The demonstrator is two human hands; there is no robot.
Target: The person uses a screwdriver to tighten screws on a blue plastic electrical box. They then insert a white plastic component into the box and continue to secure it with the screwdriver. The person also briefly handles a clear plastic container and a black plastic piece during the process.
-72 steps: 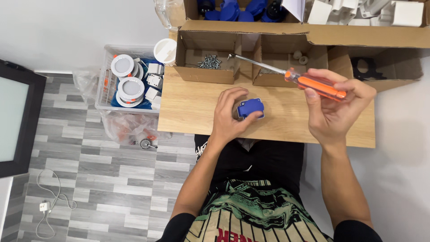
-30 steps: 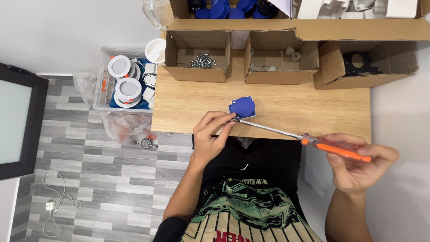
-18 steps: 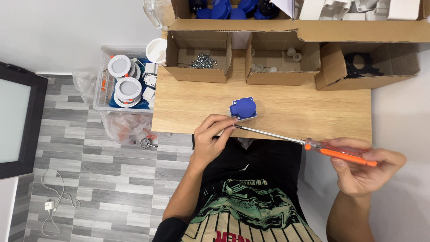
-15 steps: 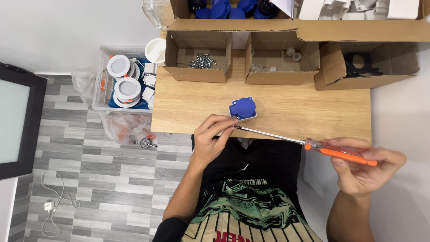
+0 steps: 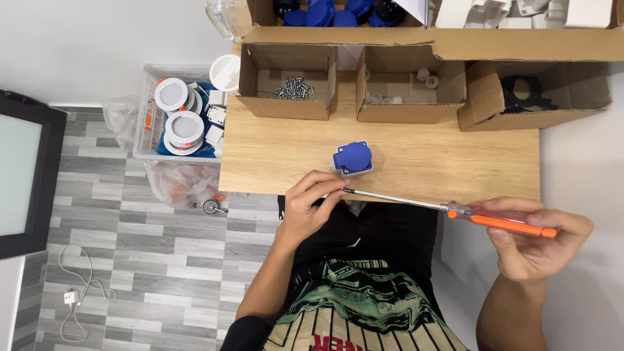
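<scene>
My right hand point(image 5: 536, 244) grips the orange handle of a long screwdriver point(image 5: 468, 213), off the table's near right corner. Its metal shaft runs left to my left hand point(image 5: 312, 207), whose fingertips pinch at the tip; whatever small thing sits between them is too small to make out. A blue plastic socket part point(image 5: 352, 158) lies on the wooden table point(image 5: 442, 162), just beyond my left hand and untouched.
Three open cardboard boxes line the table's far edge: one with screws point(image 5: 292, 88), one with small white parts point(image 5: 406, 84), one with black parts point(image 5: 526, 94). A clear bin of round white lamps point(image 5: 179, 117) stands on the floor at left.
Earlier my left hand held the blue part and my right raised the screwdriver above the table. Now the part lies free, and the screwdriver has swung down to my left fingertips.
</scene>
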